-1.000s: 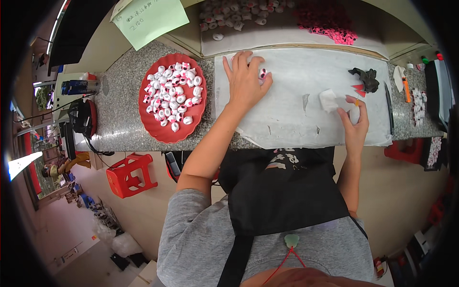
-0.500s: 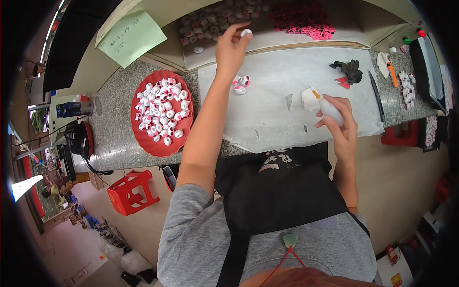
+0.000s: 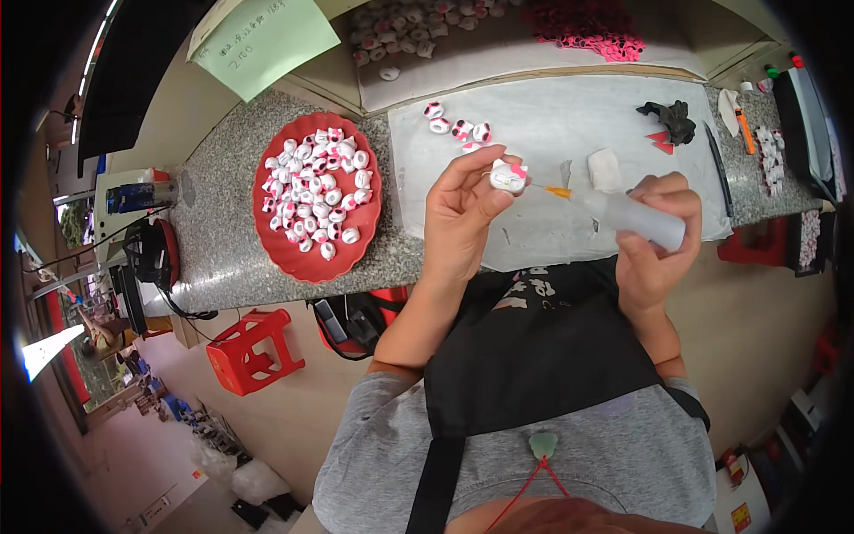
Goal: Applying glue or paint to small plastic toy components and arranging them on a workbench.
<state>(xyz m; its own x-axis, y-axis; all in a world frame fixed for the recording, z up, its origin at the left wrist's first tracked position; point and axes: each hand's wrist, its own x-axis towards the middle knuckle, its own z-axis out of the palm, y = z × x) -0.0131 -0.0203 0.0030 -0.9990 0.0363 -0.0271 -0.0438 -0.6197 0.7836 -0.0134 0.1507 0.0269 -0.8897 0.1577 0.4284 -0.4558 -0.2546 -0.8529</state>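
Note:
Between the thumb and fingers of my left hand [image 3: 464,209] is a small white cat-head bead [image 3: 508,176] with pink marks, held over the white paper sheet [image 3: 543,240]. My right hand [image 3: 660,231] grips a translucent squeeze bottle [image 3: 645,221] lying nearly level. Its orange-based needle tip [image 3: 557,191] points left and reaches the bead or stops just short of it; I cannot tell which. Beyond my left hand, several white and pink beads [image 3: 462,130] lie on the paper. A folded white pad [image 3: 605,170] rests behind the bottle.
A red scalloped plate [image 3: 366,238] heaped with finished-looking white and pink beads stands left. On the shelf behind are white beads [image 3: 409,34] and a pile of pink pieces [image 3: 592,36]. Crumpled black material [image 3: 669,121], a black pen-like stick [image 3: 719,169] and an orange-handled cutter [image 3: 745,133] lie right.
My left hand has come back from the shelf with the white bead, now in front of my chest. My right hand has tipped the bottle sideways, its needle toward the bead.

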